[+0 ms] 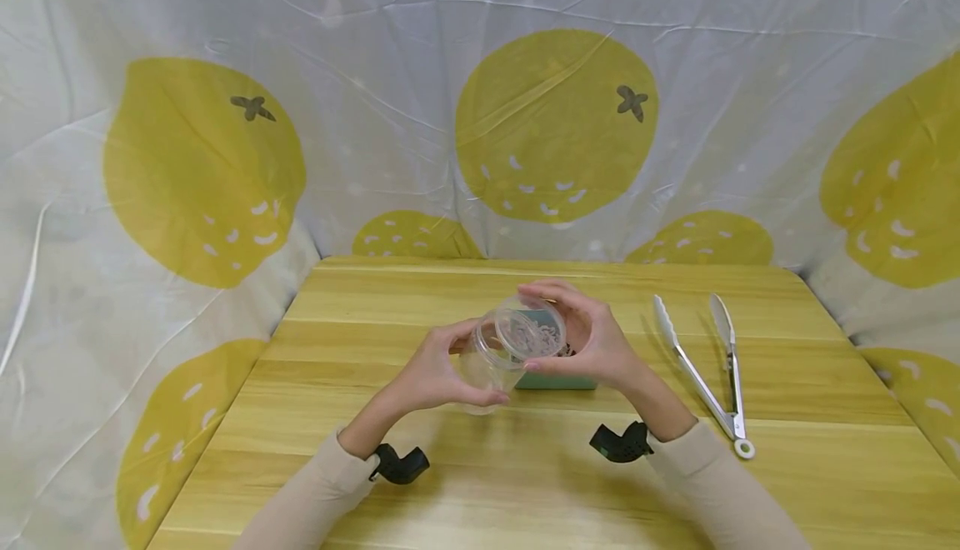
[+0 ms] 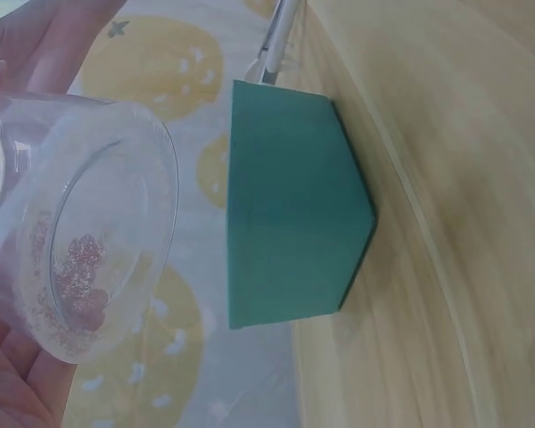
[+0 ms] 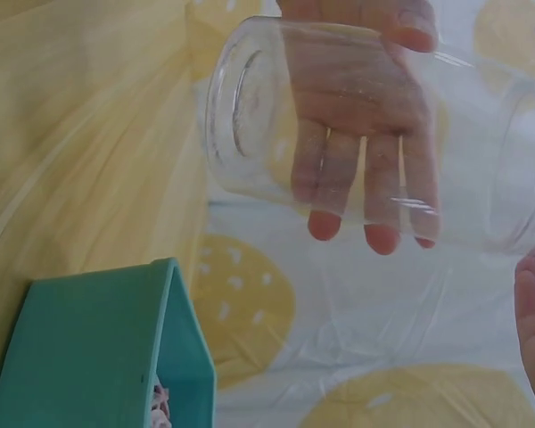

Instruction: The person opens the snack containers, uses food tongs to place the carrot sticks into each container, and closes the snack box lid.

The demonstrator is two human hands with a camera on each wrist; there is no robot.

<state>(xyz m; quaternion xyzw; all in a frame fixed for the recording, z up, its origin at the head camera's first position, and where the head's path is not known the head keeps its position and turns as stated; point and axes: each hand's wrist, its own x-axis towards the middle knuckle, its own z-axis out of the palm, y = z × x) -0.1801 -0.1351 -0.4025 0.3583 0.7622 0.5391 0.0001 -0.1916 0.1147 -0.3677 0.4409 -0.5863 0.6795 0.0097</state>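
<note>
A clear plastic jar [image 1: 486, 373] is held tilted above the table, its mouth up and to the right in the head view. My left hand [image 1: 431, 371] grips the jar's side, with the fingers curved behind the wall in the right wrist view. At the mouth, my right hand [image 1: 592, 335] holds a clear round lid [image 1: 553, 317] between thumb and fingers. The lid overlaps the jar's rim in the head view. Beyond them stands a green angular box [image 1: 558, 382]; pinkish shredded pieces [image 3: 160, 408] show inside it.
Silver tongs [image 1: 705, 383] lie spread on the wooden table [image 1: 360, 333], right of my right hand. Behind and beside the table hangs a pale curtain [image 1: 375, 100] with yellow fruit prints. Each wrist wears a black camera mount [image 1: 401, 464].
</note>
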